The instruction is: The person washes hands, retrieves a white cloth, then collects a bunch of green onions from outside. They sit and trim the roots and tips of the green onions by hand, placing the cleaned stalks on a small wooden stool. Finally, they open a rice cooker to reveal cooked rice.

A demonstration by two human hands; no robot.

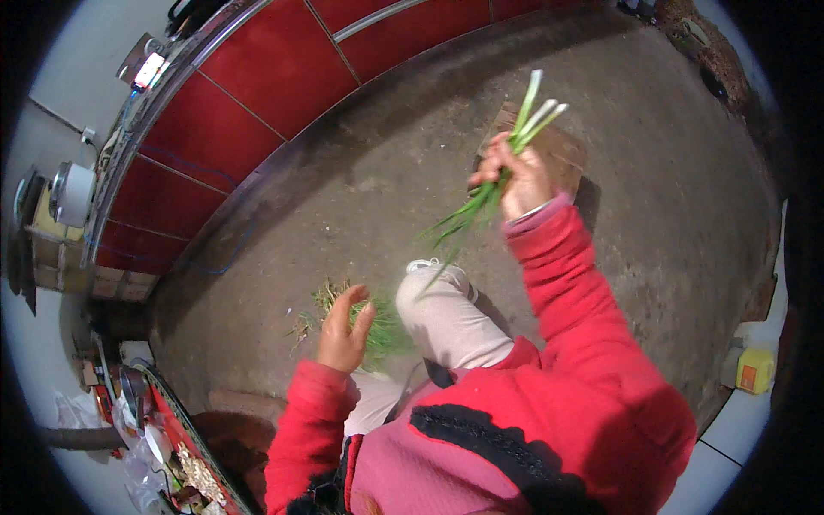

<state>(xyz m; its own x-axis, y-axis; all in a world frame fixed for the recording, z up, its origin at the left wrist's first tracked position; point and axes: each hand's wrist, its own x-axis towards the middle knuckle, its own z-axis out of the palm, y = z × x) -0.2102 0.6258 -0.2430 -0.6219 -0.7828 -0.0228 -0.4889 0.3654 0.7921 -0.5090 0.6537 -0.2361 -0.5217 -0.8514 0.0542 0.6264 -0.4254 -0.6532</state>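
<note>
My right hand (508, 167) is closed round a small bunch of spring onions (535, 120). Their white ends point up and away from me, while the green leaves trail down to the left toward my knee. Lower down, my left hand (345, 330) is held with thumb and fingers apart and nothing between them. Just beside and beyond it, a loose heap of spring onions (382, 330) lies on the floor, partly hidden by that hand. Some yellowed trimmings (302, 324) are scattered at the heap's left edge.
Behind my right hand stands a low wooden stool or board (566, 159). Red cabinets (257, 69) run along the far left, topped by a counter with a pot (73, 193). A cluttered red crate (184, 438) sits near left; a yellow container (755, 371) stands right.
</note>
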